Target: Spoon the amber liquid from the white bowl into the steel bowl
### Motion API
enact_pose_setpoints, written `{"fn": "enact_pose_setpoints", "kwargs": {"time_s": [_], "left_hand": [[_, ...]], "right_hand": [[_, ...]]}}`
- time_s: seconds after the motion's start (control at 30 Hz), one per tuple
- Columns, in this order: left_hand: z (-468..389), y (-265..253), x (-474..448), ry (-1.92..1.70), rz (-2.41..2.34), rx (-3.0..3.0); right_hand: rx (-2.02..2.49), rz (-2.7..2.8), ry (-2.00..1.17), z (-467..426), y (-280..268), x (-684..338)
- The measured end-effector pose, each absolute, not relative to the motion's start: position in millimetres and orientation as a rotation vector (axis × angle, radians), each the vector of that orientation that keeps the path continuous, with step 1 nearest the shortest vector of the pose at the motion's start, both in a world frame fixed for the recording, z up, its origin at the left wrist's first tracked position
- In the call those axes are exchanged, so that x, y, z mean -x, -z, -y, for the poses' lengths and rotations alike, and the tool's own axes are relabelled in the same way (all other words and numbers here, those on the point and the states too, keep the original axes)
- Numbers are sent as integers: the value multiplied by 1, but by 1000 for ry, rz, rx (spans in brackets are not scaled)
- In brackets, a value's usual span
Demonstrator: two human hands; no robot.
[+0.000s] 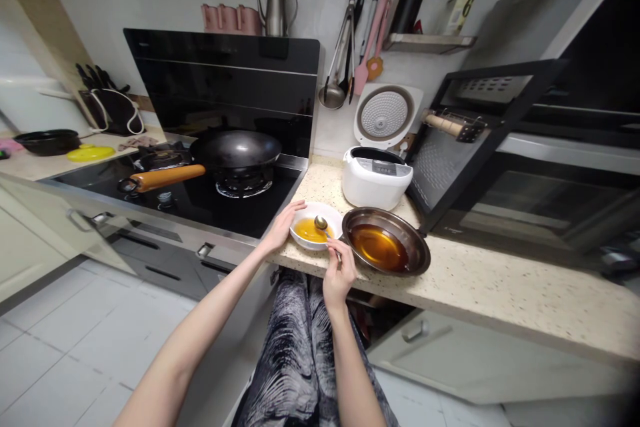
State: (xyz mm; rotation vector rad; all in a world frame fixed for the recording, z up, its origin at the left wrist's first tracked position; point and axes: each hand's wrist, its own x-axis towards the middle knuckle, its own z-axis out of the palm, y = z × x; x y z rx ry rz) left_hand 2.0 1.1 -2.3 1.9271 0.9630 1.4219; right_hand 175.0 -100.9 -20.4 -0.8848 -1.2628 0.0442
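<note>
- On the table (475, 280), metal basin (419, 243) of amber liquid (375, 247); likely heavy, prone to slosh; best held by opposite rims;
- Just beside it, white bowl (307, 212); rigid, probably fragile; left hand (284, 227), grip unclenched, touches its side;
- Over the bowl, metal spoon (321, 221); light, perhaps slippery; right hand's (341, 273) grip pinches the handle.

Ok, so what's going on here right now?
A person is handling a white bowl of yellow liquid on the countertop. The left hand rests against the bowl's side, while the right hand holds a spoon over it; whether the spoon touches the liquid is unclear. To the right stands a metal pan of amber liquid. Behind is a rice cooker, lid open.
</note>
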Motion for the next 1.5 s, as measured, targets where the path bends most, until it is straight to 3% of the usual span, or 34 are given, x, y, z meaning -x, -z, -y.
{"fn": "enact_pose_setpoints", "kwargs": {"time_s": [1.03,1.5], "left_hand": [[-3,4,-1,-1406,-989,-1956],[-1,1,-1,-1394,-993,-1969]], "right_hand": [[893,1130,128,127,-14,-211],[916,1431,353,119,-5,-242]]}}
